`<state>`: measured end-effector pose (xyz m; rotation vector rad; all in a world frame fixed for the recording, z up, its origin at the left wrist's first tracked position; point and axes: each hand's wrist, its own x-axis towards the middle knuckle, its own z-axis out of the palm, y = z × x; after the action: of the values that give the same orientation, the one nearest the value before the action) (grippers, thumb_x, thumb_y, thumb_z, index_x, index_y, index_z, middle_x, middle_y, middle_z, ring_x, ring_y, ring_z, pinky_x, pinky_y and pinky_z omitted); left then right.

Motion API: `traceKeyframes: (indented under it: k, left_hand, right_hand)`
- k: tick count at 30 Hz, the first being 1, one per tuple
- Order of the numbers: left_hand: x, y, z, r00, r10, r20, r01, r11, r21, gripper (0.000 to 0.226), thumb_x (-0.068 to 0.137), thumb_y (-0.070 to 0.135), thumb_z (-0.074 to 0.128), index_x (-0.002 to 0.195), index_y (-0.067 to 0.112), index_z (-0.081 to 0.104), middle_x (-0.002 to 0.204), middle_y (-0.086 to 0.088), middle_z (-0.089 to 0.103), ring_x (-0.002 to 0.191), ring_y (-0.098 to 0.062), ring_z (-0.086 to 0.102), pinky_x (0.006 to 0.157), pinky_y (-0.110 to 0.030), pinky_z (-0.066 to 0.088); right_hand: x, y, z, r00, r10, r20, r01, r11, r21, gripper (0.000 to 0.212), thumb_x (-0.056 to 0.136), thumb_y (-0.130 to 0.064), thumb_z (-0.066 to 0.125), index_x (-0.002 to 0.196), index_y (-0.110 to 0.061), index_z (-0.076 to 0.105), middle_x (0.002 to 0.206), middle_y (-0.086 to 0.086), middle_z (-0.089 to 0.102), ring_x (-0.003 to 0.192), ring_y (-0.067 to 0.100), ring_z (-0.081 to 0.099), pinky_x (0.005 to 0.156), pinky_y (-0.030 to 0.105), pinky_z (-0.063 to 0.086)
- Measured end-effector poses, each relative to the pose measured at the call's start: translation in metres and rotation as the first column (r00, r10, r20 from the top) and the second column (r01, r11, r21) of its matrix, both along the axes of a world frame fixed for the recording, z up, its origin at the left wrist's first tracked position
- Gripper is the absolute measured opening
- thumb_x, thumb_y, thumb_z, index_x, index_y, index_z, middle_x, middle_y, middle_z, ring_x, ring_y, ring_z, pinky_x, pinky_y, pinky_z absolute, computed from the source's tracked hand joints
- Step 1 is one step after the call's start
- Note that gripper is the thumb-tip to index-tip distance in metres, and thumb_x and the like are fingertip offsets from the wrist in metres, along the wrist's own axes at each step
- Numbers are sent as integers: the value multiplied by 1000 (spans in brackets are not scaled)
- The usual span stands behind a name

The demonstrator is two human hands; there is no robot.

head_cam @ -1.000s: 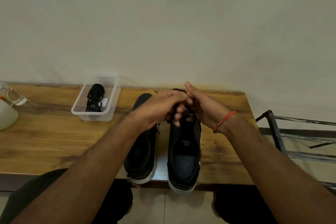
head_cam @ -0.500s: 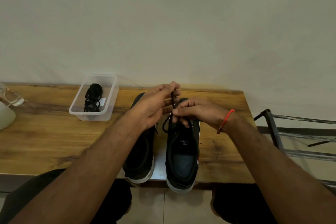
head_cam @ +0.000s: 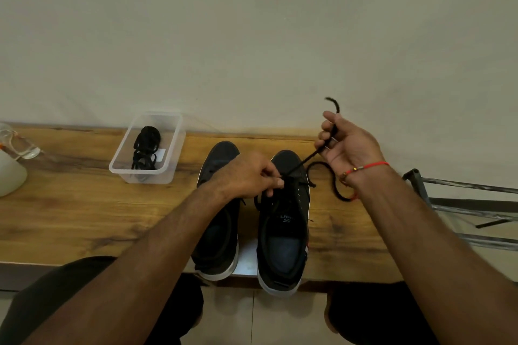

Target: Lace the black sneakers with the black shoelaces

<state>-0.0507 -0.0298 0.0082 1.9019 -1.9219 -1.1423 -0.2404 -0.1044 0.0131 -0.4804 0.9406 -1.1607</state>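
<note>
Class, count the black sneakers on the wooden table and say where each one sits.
2. The left sneaker lies partly under the left forearm; the right sneaker stands beside it, at the table's near edge. None seems hidden.

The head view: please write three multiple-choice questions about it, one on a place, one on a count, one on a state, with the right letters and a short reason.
1. Where does the spare black shoelace lie?
A. in the clear plastic box
B. on the floor
C. inside a sneaker

2. How many black sneakers stand on the wooden table?
A. one
B. two
C. three

3. What does the right hand do?
A. rests flat on the table
B. grips a shoelace, pulled taut
C. hangs idle

Answers: 1 A, the coil lies inside the box. 2 B, a pair stands side by side. 3 B, its fingers curl round the shoelace.
</note>
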Motion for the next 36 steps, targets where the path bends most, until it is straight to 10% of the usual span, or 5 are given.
traceKeyframes:
  k: [6,10,15,26,36]
  left_hand:
    - [11,-4,-5,936,268,226,-205,942,-267,15,101,38,57,95,29,66,79,9,63,72,-7,60,63,-30,47]
    - [12,-9,-4,941,299,-157,-333,901,-277,21,105,30,53,122,22,62,101,7,74,73,-4,70,62,-20,53]
    - [2,-3,3,966,169,-194,-182,982,-50,78,108,29,48,161,31,-9,94,4,76,63,-11,72,46,-14,49]
    - [-11,4,-10,974,148,170,-151,988,6,32,97,54,60,84,24,56,80,5,64,68,-4,57,57,-22,40]
    - [0,-1,-8,960,268,-81,-237,933,271,17,105,16,51,116,8,61,99,-10,70,74,-23,76,56,-35,63]
  right_hand:
    - [-17,-8,1,986,-125,-110,124,992,-14,19,103,-25,54,109,-10,65,67,-2,56,44,11,38,44,21,32]
    - [-20,-7,6,972,-160,-174,158,987,-23,21,99,-33,61,97,-12,63,65,-3,56,44,10,39,44,21,32]
    - [-24,-12,8,913,-371,-169,339,921,-192,15,97,2,55,103,-10,60,90,12,69,56,15,52,48,25,42]
    - [-15,-7,9,818,-225,-529,-67,877,-476,20,97,-3,55,109,-5,71,86,1,71,56,12,53,47,26,43]
    - [21,24,-20,-28,110,-994,-855,511,81,22,103,-18,52,115,-16,70,110,0,69,102,17,61,87,33,50]
